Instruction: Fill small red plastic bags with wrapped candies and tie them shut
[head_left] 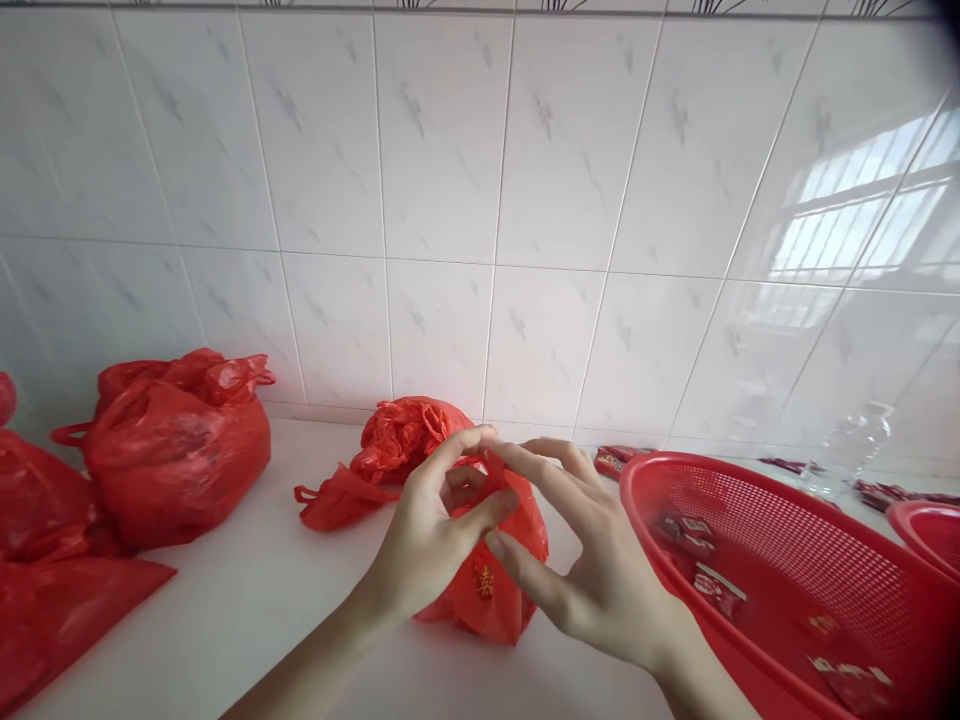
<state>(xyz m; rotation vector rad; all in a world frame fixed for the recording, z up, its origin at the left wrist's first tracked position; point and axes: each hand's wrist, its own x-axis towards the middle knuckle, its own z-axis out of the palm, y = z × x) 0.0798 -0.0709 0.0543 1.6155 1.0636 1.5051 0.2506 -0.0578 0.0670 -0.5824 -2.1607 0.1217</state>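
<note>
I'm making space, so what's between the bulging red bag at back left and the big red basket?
In the head view: crumpled red plastic, a gold-printed red bag, left hand and right hand at it, and red packets beside the basket.

The left hand (pixel 427 530) and right hand (pixel 600 560) are both bare, with long, thin fingers (pixel 551 481) and smooth backs. The left forearm (pixel 315 650) and right forearm (pixel 697 670) are bare too, and each wrist (pixel 379 590) is thinner than its hand.

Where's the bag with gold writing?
The bag is in the head view's lower middle, by the left hand and right hand, left of the red basket.
</note>
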